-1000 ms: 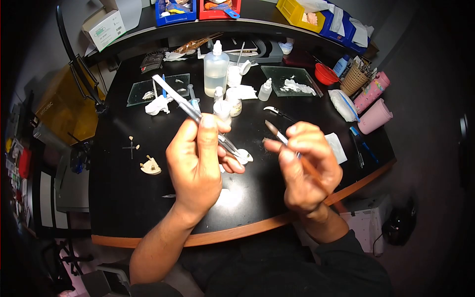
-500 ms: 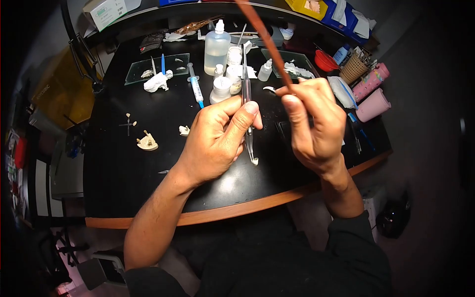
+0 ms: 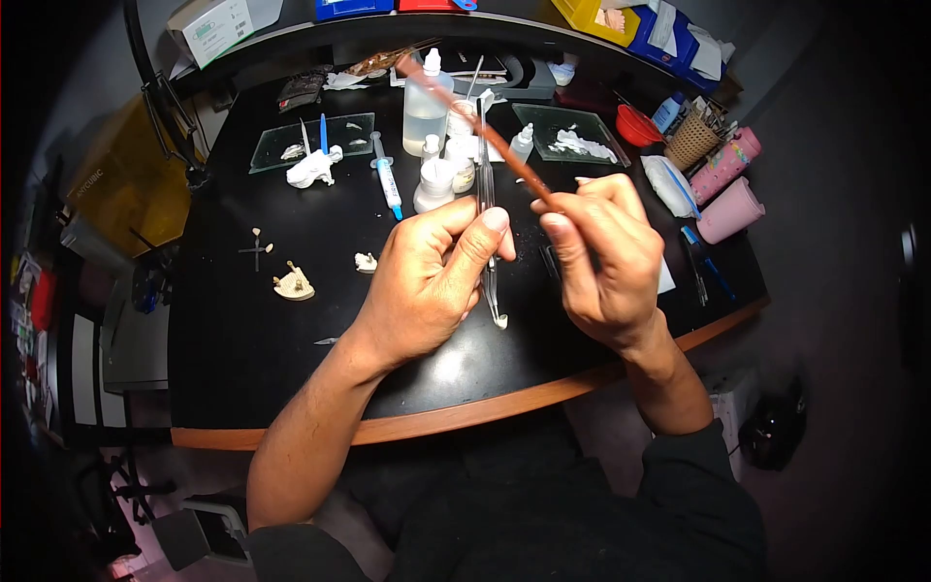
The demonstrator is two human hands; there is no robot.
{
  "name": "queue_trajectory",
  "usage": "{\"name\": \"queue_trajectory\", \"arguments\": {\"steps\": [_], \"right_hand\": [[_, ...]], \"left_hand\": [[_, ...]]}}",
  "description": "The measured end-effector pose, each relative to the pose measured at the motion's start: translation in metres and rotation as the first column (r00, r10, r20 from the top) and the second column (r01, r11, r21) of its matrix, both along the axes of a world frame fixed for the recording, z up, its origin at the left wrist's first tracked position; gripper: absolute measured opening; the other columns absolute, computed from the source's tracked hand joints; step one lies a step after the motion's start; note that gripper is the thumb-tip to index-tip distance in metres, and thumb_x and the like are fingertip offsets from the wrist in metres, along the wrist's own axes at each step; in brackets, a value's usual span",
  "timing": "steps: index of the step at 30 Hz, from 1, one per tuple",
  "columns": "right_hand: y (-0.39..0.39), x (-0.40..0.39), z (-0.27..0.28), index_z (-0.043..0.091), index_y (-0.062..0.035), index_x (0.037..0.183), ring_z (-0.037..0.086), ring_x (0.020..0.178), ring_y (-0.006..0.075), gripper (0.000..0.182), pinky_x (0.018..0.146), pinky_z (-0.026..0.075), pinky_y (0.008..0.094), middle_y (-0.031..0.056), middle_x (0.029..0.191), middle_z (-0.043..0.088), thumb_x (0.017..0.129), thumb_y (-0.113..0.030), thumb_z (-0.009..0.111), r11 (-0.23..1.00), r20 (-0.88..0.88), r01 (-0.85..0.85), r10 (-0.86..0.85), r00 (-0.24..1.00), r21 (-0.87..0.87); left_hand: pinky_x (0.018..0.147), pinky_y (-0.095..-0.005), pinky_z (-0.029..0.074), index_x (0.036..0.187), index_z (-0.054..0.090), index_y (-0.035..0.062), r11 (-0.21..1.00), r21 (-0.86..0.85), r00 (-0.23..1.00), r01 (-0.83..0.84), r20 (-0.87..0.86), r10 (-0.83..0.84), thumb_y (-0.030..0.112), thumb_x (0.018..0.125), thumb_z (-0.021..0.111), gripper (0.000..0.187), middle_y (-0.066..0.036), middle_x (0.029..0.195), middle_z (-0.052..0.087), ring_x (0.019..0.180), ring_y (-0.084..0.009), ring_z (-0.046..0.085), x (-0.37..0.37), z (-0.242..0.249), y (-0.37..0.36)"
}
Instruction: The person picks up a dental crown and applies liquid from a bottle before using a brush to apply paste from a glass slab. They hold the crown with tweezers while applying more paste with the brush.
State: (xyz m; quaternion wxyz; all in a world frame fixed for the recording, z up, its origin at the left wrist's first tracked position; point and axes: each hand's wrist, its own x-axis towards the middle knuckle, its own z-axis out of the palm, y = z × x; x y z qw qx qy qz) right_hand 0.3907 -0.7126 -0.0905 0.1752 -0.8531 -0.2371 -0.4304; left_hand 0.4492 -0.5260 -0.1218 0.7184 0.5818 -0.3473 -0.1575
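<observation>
My left hand [image 3: 432, 276] is closed round metal tweezers [image 3: 491, 281], which point down toward me. At their tips a small whitish piece [image 3: 500, 321] is held. To the right, my right hand [image 3: 613, 257] pinches a long reddish-brown stick, perhaps a brush handle [image 3: 514, 160], that slants up to the left and crosses in front of the tweezers' upper end. The stick's lower end is hidden by my fingers. Left of my left hand, a cream dental model piece [image 3: 294, 282] and a smaller one [image 3: 366, 262] lie on the black table [image 3: 233, 369].
Behind my hands stand a large clear bottle [image 3: 424, 121], a white jar [image 3: 435, 179] and a syringe [image 3: 386, 177]. Glass slabs [image 3: 364, 131] lie at both sides. A red bowl [image 3: 638, 126], a woven cup [image 3: 691, 139] and pink tumblers [image 3: 732, 209] are at the right.
The stick's upper end has swung left and down, and my right hand has shifted slightly left. My left hand keeps its hold on the tweezers.
</observation>
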Motion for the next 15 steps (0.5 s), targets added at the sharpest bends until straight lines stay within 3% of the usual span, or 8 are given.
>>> {"name": "queue_trajectory", "arguments": {"steps": [1, 3, 6, 8, 10, 15], "right_hand": [[0.002, -0.003, 0.002, 0.068, 0.0014, 0.091, 0.055, 0.070, 0.0242, 0.012, 0.064, 0.044, 0.0352, 0.0079, 0.073, 0.064, 0.083, -0.006, 0.073, 0.996, -0.090, 0.037, -0.045, 0.995, -0.079], [0.001, -0.002, -0.002, 0.068, 0.0017, 0.091, 0.056, 0.071, 0.0246, 0.011, 0.064, 0.045, 0.0340, 0.0093, 0.072, 0.063, 0.084, -0.006, 0.072, 0.999, -0.106, 0.028, -0.031, 0.994, -0.034], [-0.001, -0.006, 0.000, 0.069, 0.0019, 0.092, 0.057, 0.074, 0.0229, 0.011, 0.065, 0.045, 0.0327, 0.0084, 0.071, 0.063, 0.088, -0.008, 0.070, 0.994, -0.124, 0.033, -0.020, 0.992, 0.101], [0.002, -0.009, -0.002, 0.069, 0.0022, 0.092, 0.057, 0.074, 0.0212, 0.012, 0.064, 0.045, 0.0314, 0.0081, 0.071, 0.063, 0.091, -0.009, 0.067, 0.954, -0.159, 0.043, 0.005, 0.987, 0.296], [-0.001, -0.015, -0.001, 0.070, 0.0025, 0.093, 0.057, 0.075, 0.0167, 0.016, 0.063, 0.045, 0.0288, 0.0064, 0.072, 0.061, 0.096, -0.011, 0.061, 0.916, -0.230, 0.081, 0.012, 0.973, 0.394], [-0.014, -0.020, -0.010, 0.070, 0.0017, 0.092, 0.053, 0.078, 0.0127, 0.022, 0.067, 0.042, 0.0264, 0.0038, 0.070, 0.056, 0.099, -0.014, 0.056, 0.852, -0.209, 0.076, 0.040, 0.977, 0.518]], "left_hand": [[0.040, -0.0175, 0.032, 0.087, 0.058, 0.0023, 1.000, -0.008, 1.000, 0.004, -0.012, -0.004, 0.029, 0.106, 0.046, 0.035, 0.003, 0.059, 0.047, 0.043, -0.0010, 0.039, 0.000, -0.001, 0.000], [0.040, -0.0176, 0.032, 0.087, 0.058, 0.0023, 1.000, -0.008, 1.000, 0.008, -0.013, -0.008, 0.029, 0.106, 0.047, 0.035, 0.003, 0.059, 0.048, 0.042, -0.0009, 0.040, -0.001, 0.000, -0.001], [0.039, -0.0175, 0.032, 0.086, 0.059, 0.0023, 0.999, 0.007, 0.999, -0.032, 0.020, 0.031, 0.027, 0.105, 0.049, 0.033, 0.002, 0.059, 0.049, 0.042, -0.0008, 0.040, 0.000, 0.001, 0.001], [0.038, -0.0174, 0.032, 0.084, 0.060, 0.0024, 0.999, 0.012, 0.998, -0.051, 0.044, 0.050, 0.026, 0.104, 0.051, 0.032, 0.002, 0.058, 0.050, 0.041, -0.0008, 0.040, 0.002, -0.002, 0.000], [0.037, -0.0172, 0.032, 0.082, 0.061, 0.0024, 0.994, 0.051, 0.995, -0.100, 0.017, 0.100, 0.025, 0.103, 0.054, 0.032, 0.002, 0.056, 0.050, 0.040, -0.0009, 0.041, 0.002, 0.000, 0.000], [0.038, -0.0195, 0.031, 0.075, 0.064, -0.0001, 0.978, 0.081, 0.969, -0.191, -0.143, 0.201, 0.019, 0.099, 0.059, 0.031, 0.003, 0.050, 0.052, 0.039, -0.0014, 0.044, -0.003, 0.010, 0.001]]}}
